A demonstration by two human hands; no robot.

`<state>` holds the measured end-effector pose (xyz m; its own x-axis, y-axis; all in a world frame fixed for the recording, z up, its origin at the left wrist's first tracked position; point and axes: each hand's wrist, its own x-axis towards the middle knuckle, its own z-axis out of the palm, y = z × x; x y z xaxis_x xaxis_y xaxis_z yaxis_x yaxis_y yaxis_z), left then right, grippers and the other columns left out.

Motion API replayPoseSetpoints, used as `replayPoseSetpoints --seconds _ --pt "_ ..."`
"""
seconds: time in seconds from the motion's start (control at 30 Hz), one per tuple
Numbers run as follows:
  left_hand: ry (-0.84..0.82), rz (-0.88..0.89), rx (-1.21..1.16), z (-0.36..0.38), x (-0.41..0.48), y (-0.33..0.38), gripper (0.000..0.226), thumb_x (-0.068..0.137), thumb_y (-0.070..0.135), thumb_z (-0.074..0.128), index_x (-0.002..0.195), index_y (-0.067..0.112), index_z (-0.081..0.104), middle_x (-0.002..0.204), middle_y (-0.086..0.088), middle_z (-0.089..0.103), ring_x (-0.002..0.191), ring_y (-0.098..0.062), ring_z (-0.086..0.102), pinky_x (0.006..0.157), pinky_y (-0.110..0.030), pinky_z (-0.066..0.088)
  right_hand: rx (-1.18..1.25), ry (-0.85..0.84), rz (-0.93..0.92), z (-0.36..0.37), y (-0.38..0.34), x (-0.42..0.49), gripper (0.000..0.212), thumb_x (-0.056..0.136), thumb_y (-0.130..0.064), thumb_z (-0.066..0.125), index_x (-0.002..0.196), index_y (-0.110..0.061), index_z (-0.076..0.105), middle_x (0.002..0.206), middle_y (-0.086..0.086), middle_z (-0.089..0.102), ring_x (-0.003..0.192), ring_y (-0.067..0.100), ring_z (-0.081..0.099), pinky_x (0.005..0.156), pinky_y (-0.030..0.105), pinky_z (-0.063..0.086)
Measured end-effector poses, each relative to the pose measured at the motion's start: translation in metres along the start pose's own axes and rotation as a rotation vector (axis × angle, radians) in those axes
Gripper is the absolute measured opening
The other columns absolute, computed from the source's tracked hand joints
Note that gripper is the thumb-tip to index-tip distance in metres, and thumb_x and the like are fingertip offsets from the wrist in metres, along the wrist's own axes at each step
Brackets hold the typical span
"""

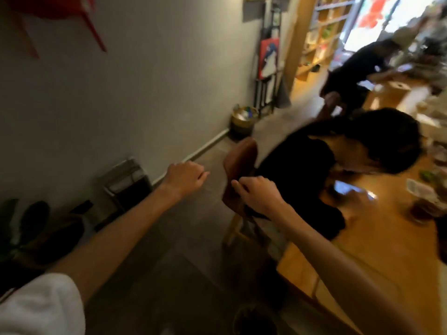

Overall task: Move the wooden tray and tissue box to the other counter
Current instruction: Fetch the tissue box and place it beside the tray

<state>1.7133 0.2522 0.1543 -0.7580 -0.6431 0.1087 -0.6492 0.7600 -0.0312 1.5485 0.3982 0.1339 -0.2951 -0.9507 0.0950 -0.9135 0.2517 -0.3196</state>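
Neither the wooden tray nor the tissue box shows in this blurred, tilted head view. My left hand (185,176) is stretched out over the dark floor, fingers loosely curled, holding nothing. My right hand (256,193) is raised in front of a brown chair back (238,170), fingers curled inward with nothing in them. Both arms reach forward from the bottom of the frame.
A person in black (302,170) sits on the brown chair at a long wooden table (387,238) on the right, with cups and a phone on it. Another person in black (358,66) bends over farther back. A wall, basket (243,119) and easel (268,59) line the left side.
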Motion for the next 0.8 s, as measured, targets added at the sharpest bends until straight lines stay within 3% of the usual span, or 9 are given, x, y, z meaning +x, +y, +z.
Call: replayPoseSetpoints --seconds 0.1,0.23,0.4,0.57,0.63,0.7,0.8 --pt "0.046 -0.084 0.042 -0.040 0.043 -0.096 0.038 0.099 0.043 0.042 0.095 0.016 0.069 0.105 -0.013 0.070 0.098 -0.034 0.066 0.078 -0.037 0.046 -0.048 -0.050 -0.116 -0.014 -0.061 0.119 0.032 0.099 -0.049 0.044 0.084 -0.027 0.061 0.085 -0.001 0.062 0.081 0.024 0.063 0.068 0.038 0.048" --pt "0.085 -0.078 0.139 -0.064 0.098 -0.212 0.038 0.099 0.041 0.040 0.103 0.016 0.068 0.114 -0.010 0.066 0.101 -0.032 0.064 0.078 -0.036 0.045 -0.144 -0.108 -0.178 -0.002 -0.115 0.254 0.036 0.095 -0.051 0.049 0.121 -0.029 0.063 0.121 0.002 0.065 0.115 0.027 0.060 0.090 0.043 0.052" --pt "0.003 -0.073 0.243 -0.055 0.197 -0.310 0.036 0.099 0.039 0.040 0.109 0.017 0.067 0.119 -0.009 0.063 0.107 -0.030 0.064 0.083 -0.037 0.048 -0.199 -0.049 -0.188 0.005 -0.135 0.377 0.033 0.100 -0.040 0.044 0.125 -0.029 0.063 0.125 0.002 0.066 0.115 0.024 0.060 0.088 0.038 0.049" --pt "0.002 0.014 0.213 -0.028 0.341 -0.328 0.036 0.097 0.039 0.042 0.108 0.019 0.069 0.119 -0.009 0.066 0.108 -0.029 0.064 0.088 -0.038 0.049 -0.185 0.065 -0.086 -0.008 -0.100 0.478 0.041 0.099 -0.048 0.045 0.132 -0.029 0.059 0.134 0.001 0.061 0.127 0.026 0.052 0.102 0.045 0.045" --pt "0.025 0.090 0.171 -0.015 0.405 -0.315 0.034 0.097 0.038 0.042 0.106 0.019 0.069 0.116 -0.008 0.068 0.105 -0.030 0.065 0.087 -0.037 0.048 -0.207 0.120 -0.011 -0.015 -0.067 0.517 0.037 0.099 -0.046 0.044 0.124 -0.027 0.063 0.126 0.003 0.066 0.119 0.027 0.058 0.097 0.047 0.049" --pt "0.068 0.157 0.103 -0.001 0.468 -0.301 0.033 0.097 0.038 0.042 0.102 0.019 0.069 0.111 -0.008 0.070 0.101 -0.031 0.066 0.082 -0.037 0.048 -0.221 0.177 0.089 -0.023 -0.026 0.557 0.033 0.100 -0.040 0.042 0.105 -0.021 0.068 0.105 0.006 0.071 0.097 0.027 0.067 0.086 0.046 0.054" --pt "0.092 0.214 0.000 0.023 0.560 -0.281 0.033 0.098 0.039 0.042 0.099 0.020 0.068 0.103 -0.008 0.071 0.093 -0.030 0.067 0.073 -0.034 0.044 -0.083 0.265 0.237 -0.035 0.035 0.618 0.036 0.100 -0.037 0.042 0.081 -0.016 0.065 0.075 0.002 0.065 0.068 0.019 0.062 0.070 0.034 0.051"
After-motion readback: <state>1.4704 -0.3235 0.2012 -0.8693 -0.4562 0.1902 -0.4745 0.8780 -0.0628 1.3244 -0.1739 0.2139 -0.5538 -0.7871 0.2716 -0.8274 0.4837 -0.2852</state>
